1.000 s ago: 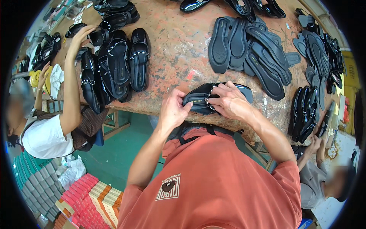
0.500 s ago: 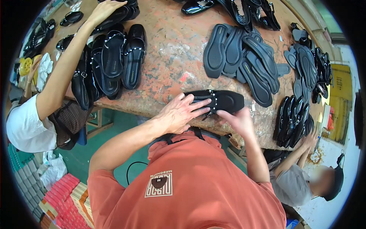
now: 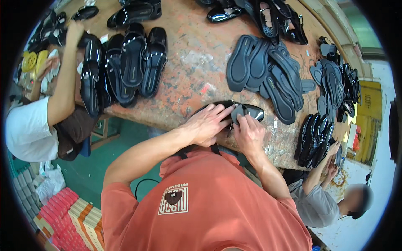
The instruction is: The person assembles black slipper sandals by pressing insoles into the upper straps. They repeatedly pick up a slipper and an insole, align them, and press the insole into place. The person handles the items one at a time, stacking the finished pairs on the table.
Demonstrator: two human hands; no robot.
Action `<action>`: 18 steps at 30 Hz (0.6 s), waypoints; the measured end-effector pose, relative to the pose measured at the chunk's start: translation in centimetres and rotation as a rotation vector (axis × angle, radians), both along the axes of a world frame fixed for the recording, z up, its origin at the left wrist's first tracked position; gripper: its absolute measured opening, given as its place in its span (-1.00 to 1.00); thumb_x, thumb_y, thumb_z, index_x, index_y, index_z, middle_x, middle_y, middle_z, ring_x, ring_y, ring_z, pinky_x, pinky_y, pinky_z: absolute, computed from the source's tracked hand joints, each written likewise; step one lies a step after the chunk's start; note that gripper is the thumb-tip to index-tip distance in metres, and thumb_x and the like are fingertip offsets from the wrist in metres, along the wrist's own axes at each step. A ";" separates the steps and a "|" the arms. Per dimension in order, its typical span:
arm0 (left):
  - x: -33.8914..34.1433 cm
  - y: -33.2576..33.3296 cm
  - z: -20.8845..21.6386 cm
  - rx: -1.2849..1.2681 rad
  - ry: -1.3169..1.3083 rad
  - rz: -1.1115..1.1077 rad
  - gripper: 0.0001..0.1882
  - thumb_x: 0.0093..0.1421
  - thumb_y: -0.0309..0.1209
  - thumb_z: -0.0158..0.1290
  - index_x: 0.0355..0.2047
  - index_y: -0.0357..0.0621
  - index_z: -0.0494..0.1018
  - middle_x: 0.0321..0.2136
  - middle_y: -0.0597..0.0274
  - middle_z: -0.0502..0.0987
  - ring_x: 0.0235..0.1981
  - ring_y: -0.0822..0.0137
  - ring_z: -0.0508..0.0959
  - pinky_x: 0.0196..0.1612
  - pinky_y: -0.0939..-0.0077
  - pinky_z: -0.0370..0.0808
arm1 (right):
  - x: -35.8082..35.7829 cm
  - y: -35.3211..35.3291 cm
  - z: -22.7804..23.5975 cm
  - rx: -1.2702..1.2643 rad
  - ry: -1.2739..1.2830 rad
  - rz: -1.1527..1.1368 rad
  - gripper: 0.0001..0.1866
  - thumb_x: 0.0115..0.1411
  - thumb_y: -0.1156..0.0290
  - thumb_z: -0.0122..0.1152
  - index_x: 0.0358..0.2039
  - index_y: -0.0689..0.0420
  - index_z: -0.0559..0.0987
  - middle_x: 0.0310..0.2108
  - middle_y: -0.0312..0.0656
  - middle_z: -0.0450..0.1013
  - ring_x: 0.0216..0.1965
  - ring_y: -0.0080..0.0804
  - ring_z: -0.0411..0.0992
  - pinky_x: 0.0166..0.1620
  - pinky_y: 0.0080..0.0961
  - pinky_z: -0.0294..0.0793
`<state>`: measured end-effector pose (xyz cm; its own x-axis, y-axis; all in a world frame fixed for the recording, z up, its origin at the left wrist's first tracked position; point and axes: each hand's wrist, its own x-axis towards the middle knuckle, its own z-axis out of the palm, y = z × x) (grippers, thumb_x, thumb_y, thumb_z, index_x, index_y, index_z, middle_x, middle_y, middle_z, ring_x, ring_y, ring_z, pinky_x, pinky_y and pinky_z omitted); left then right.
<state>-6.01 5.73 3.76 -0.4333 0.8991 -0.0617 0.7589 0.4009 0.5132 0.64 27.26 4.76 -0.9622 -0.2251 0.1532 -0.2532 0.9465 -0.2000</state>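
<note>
Left hand [image 3: 210, 122] lies across the left part of a glossy black shoe [image 3: 255, 111] at the near edge of the worktop [image 3: 188, 75]; right hand [image 3: 240, 123] is close beside it, pinching a thin grey piece [image 3: 237, 112] over the shoe near its square end. Too covered from where I'm standing to tell if that piece is an insole, or how firmly the left is gripping. Risks, my read: shoe's right by the edge, so a hard tug with a loose left could skid it off; bending the grey piece too sharply could crease it; dragging nails would scuff the shiny upper. Just beyond, to the right: loose pile of dark insoles [image 3: 239, 65], overlapping, easy to mismatch if sizes differ. Left: black shoes with studded straps [image 3: 134, 71], packed close; knock one and its neighbour gets scratched. Farthest back, more glossy shoes [image 3: 224, 15], heaped.
</note>
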 end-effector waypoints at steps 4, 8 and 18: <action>-0.3 -1.5 -2.2 0.214 -0.035 -0.088 -0.19 0.05 -0.36 0.37 0.35 -0.27 0.44 0.59 0.02 0.07 0.56 -0.06 0.14 0.57 0.02 0.17 | -2.0 1.5 1.4 0.019 -0.164 0.116 -0.83 0.20 0.37 0.43 -0.25 0.13 0.65 -0.35 -0.13 0.57 -0.32 -0.08 0.58 -0.19 -0.11 0.55; -1.7 -1.7 -1.2 0.202 -0.060 -0.226 -0.16 0.10 -0.41 0.36 0.42 -0.24 0.37 0.58 0.01 0.12 0.61 -0.02 0.07 0.65 0.04 0.03 | -2.5 4.4 2.3 -0.038 -0.223 0.345 -0.73 0.25 0.27 0.42 -0.10 0.12 0.72 -0.24 -0.18 0.57 -0.14 -0.16 0.50 0.00 -0.20 0.45; -2.3 -1.7 -0.1 0.075 -0.023 -0.263 -0.01 -0.04 -0.32 0.30 0.46 -0.29 0.30 0.54 0.04 0.24 0.61 0.07 0.11 0.66 0.07 0.02 | -3.5 7.1 2.1 0.004 -0.180 0.496 -0.50 0.07 0.19 0.58 0.02 0.03 0.70 0.02 -0.18 0.50 0.12 -0.11 0.43 0.33 0.11 0.28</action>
<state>-8.30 4.07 3.64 -0.1835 0.9830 0.0025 0.8199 0.1516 0.5521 -2.85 34.35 6.89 -0.7510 -0.6602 -0.0071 -0.6328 0.7227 -0.2780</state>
